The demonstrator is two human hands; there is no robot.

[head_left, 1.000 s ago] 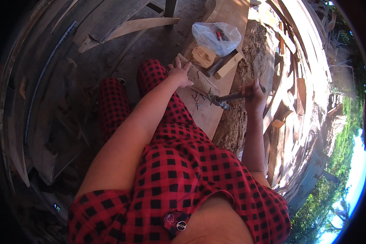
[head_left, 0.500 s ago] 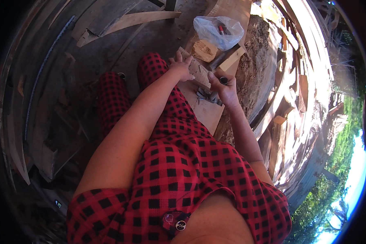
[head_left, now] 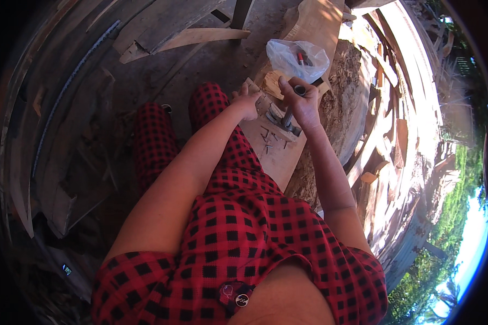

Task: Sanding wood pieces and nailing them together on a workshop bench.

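Note:
My right hand (head_left: 303, 103) is closed round the handle of a hammer (head_left: 288, 119), whose handle end points up at me. The metal hammer head is down at the near end of a short wooden board (head_left: 263, 105). My left hand (head_left: 246, 104) grips the board's far end, its fingers curled over the edge and partly hidden. Several loose nails (head_left: 269, 135) lie beside the board on a wide plank (head_left: 279, 162) that runs away from me along my right leg.
Beyond the board sit a pale wood chunk (head_left: 274, 82) and a clear plastic bag (head_left: 287, 57) with a red item inside. A rough bark-edged log (head_left: 339, 103) lies right of the plank, with piled wood scraps (head_left: 382, 162) farther right. Curved timber (head_left: 195, 37) lies at the far left.
My right hand and the hammer have shifted, uncovering the nails on the plank. My left hand's spread fingers have drawn in at the board's far end. The whole view has tilted slightly.

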